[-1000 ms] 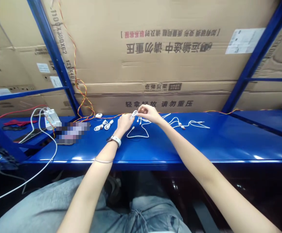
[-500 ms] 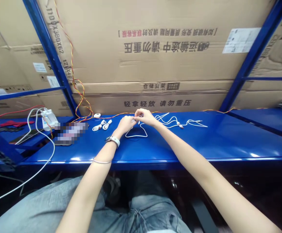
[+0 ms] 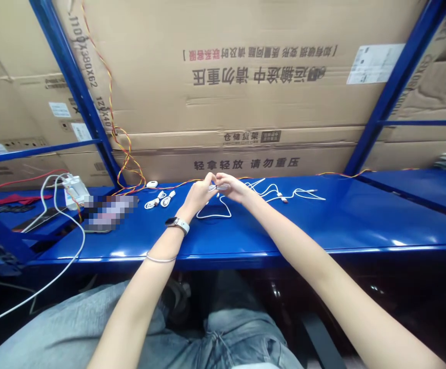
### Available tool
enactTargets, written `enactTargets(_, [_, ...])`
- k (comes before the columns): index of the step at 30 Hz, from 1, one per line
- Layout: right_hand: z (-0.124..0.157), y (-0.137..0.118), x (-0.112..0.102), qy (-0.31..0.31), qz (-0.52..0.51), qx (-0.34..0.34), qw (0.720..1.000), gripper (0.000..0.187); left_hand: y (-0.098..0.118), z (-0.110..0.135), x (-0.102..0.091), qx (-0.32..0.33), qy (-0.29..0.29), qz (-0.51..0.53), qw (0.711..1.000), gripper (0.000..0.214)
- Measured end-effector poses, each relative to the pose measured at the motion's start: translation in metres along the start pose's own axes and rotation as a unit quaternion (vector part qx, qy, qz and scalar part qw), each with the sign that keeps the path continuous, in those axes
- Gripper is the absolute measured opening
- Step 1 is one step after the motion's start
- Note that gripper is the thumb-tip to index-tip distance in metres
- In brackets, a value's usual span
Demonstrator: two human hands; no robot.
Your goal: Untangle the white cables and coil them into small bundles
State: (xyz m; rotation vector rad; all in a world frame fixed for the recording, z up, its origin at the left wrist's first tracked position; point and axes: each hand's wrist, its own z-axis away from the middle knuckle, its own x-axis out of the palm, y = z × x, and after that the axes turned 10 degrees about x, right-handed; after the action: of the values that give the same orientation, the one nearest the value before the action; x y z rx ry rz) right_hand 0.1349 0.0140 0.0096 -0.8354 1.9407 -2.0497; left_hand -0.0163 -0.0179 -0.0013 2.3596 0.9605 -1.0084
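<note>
We pinch a looped white charging cable [image 3: 218, 188] between our left hand [image 3: 200, 195] and right hand [image 3: 235, 187]; a slack pinch could let its loops spring apart and snag the loose white cable [image 3: 214, 216] just beneath both.

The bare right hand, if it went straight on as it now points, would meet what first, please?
Past the bundled white cable between the hands, the right hand would likely meet the bare left hand; depth is unclear.
</note>
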Motion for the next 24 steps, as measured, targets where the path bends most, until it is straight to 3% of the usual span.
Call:
enactTargets(3, [-0.001,-0.001,0.0,0.009,-0.002,0.025,1.0,0.025,0.001,0.001,0.003,0.048,0.002,-0.018,0.999,0.028])
enactTargets(8, [-0.001,-0.005,-0.003,0.048,0.001,0.091,0.995,0.024,0.0,-0.001,0.015,0.131,-0.031,-0.148,0.98,0.03])
enactTargets(13, [0.002,-0.008,0.001,0.091,-0.013,0.089,0.992,0.022,0.002,-0.003,0.015,0.164,-0.037,-0.188,0.968,0.034])
enactTargets(15, [0.002,-0.008,0.004,0.113,-0.027,0.054,0.992,0.025,0.005,-0.004,0.01,0.128,-0.033,-0.196,0.972,0.033])
enactTargets(21, [-0.004,-0.004,0.008,0.11,-0.038,-0.089,0.989,0.029,0.012,-0.005,-0.008,-0.074,-0.045,-0.192,0.978,0.033])
enactTargets(24, [-0.008,0.0,0.008,0.138,-0.012,-0.133,0.981,0.033,0.015,-0.006,-0.012,-0.125,-0.044,-0.179,0.975,0.032])
